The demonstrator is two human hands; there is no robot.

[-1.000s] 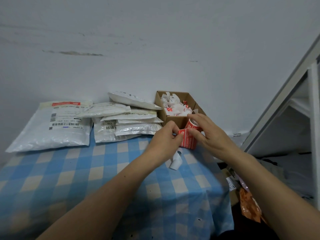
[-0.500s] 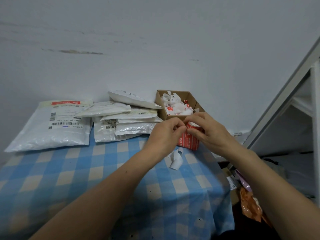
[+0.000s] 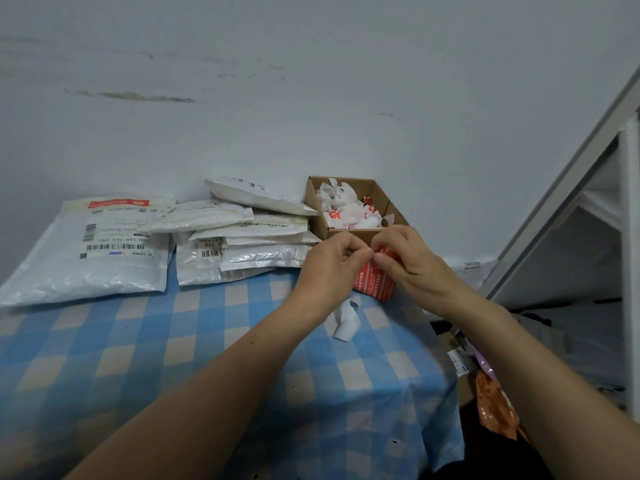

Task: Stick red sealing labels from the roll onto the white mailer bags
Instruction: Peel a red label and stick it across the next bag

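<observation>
A pale wall [image 3: 311, 81] fills the upper half of what we see. Below it our desk [image 3: 138, 358] wears a blue checked cloth. A white shelf frame [image 3: 571, 168] slants up at the right.

At the desk's far left lies the big bag [image 3: 86, 265], flat, with a red label already across its top edge and a barcode slip below it. Just beside it, to the right, is a stack of smaller bags [image 3: 242, 244], one tilted on top against the wall. The stack touches a cardboard box [image 3: 379, 192] full of white paper scraps with bits of red.

Our left hand [image 3: 329, 268] and right hand [image 3: 412, 265] meet in front of the box. The right hand's fingers [image 3: 384, 237] curl over the roll [image 3: 375, 282], gripping it upright on the cloth. The left hand's fingers are pinched tight on the strip at the roll's top edge, tips touching the right thumb. Whether a label has lifted there we cannot tell.

A curl of white backing [image 3: 346, 323] lies on the cloth just under our left wrist.
</observation>
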